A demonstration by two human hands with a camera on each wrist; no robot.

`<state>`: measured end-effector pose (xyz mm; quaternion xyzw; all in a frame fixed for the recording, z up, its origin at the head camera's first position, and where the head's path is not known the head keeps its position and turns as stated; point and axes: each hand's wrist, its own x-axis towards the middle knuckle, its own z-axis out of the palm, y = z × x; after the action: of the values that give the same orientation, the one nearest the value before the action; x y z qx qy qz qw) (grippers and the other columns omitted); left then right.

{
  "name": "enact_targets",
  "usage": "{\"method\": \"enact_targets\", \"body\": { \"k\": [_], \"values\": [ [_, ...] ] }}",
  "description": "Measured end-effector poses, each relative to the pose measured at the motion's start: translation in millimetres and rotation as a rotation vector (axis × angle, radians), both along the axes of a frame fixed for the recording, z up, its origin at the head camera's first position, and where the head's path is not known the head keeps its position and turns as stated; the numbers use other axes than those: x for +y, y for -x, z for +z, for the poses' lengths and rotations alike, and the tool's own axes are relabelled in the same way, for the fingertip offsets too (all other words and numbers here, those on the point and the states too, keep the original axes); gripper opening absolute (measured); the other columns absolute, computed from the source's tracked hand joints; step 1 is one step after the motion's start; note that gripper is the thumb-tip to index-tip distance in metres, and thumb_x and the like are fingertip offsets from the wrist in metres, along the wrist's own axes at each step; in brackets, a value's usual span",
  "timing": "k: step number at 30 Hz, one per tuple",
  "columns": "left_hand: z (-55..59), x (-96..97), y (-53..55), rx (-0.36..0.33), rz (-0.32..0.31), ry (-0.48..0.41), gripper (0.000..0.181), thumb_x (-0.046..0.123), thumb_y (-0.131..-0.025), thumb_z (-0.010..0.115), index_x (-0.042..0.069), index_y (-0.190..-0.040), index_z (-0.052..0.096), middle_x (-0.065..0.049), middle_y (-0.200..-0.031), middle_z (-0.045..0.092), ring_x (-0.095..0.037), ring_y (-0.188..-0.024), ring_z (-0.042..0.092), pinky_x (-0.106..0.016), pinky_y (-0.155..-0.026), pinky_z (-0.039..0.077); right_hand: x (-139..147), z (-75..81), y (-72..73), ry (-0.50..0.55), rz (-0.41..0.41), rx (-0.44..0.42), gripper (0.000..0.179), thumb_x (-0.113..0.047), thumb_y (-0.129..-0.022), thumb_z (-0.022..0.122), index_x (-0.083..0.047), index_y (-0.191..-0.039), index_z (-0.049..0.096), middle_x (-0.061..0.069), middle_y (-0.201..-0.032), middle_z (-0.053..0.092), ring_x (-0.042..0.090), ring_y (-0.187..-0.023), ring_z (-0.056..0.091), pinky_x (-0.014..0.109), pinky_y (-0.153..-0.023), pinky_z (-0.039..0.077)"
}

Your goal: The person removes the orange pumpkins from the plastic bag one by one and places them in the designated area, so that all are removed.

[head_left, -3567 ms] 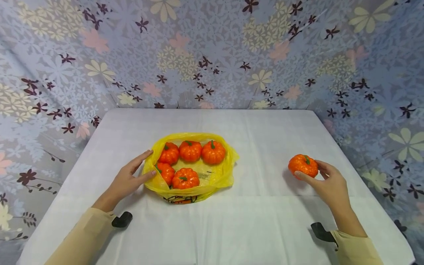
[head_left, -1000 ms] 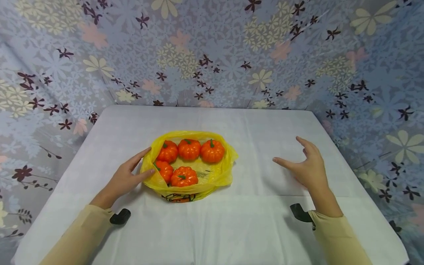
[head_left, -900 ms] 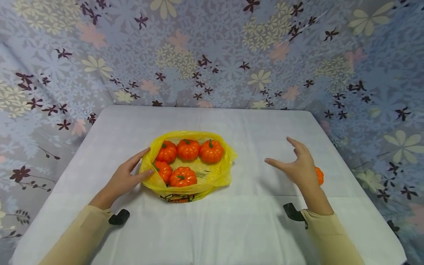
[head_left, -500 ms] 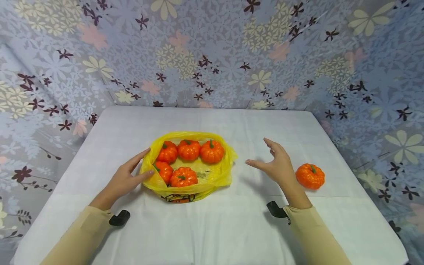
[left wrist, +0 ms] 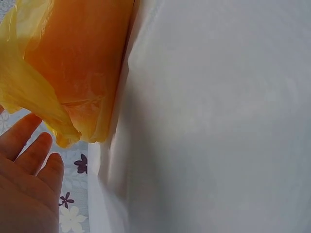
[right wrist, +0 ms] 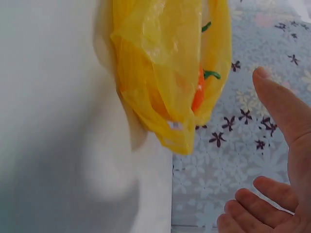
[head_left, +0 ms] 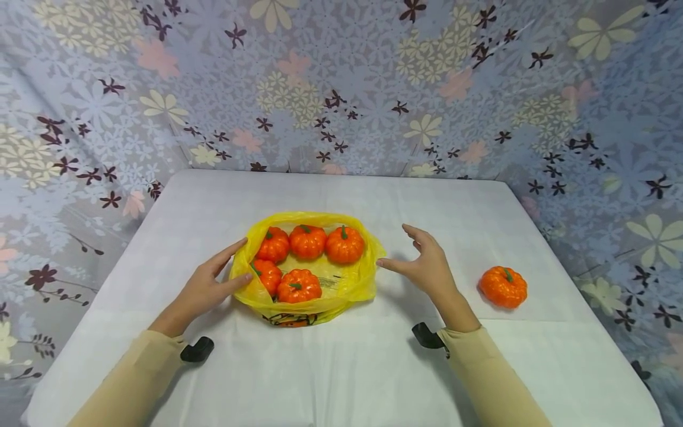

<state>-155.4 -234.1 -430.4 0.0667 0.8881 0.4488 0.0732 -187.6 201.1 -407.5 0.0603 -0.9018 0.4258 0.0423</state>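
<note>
A yellow plastic bag (head_left: 349,287) lies with its mouth spread wide, holding several small orange pumpkins with green stems, such as the front pumpkin (head_left: 299,286). My left hand (head_left: 205,290) rests at the bag's left rim, thumb and fingers spread apart; the left wrist view has its relaxed fingers (left wrist: 34,150) right at the bag's edge. My right hand (head_left: 427,267) holds nothing, its thumb tip at the bag's right corner and its fingers apart. In the right wrist view, the thumb and fingers stand apart beside the bag (right wrist: 165,63). A single pumpkin (head_left: 503,287) sits on the table to the right.
A white cloth covers the table (head_left: 331,373). Behind and along both sides hangs a flowered curtain (head_left: 368,89). Each wrist carries a black camera mount, the left mount (head_left: 197,350) and the right mount (head_left: 427,336).
My right hand has set the single pumpkin down on the right, let go of it and moved left to the bag. My left hand has stayed at the bag's left rim.
</note>
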Motion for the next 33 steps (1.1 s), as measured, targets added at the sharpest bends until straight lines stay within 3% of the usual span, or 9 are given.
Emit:
{"method": "enact_targets", "body": {
  "k": [14,33],
  "values": [
    [-2.9,-1.2,-2.3,0.002,0.003,0.028,0.078,0.051,-0.093,0.068,0.033,-0.16,0.03,-0.005,-0.164,0.027,-0.042,-0.149,0.021,-0.069,-0.113,0.021,-28,-9.0,8.5,-0.006,0.076,0.019,0.096,-0.037,-0.072,0.092,-0.003,-0.149,0.046,0.017,-0.148,0.047,0.037,-0.134,0.046,0.053,-0.109,0.041],
    [-4.5,-0.4,-1.8,0.016,-0.011,0.024,0.077,0.05,-0.093,0.068,0.032,-0.159,0.032,-0.009,-0.163,0.028,-0.042,-0.148,0.022,-0.069,-0.113,0.022,-57,-21.7,18.7,-0.028,0.078,-0.024,0.088,-0.041,-0.073,0.091,-0.006,-0.144,0.053,0.013,-0.146,0.052,0.033,-0.137,0.044,0.05,-0.115,0.035]
  ]
}}
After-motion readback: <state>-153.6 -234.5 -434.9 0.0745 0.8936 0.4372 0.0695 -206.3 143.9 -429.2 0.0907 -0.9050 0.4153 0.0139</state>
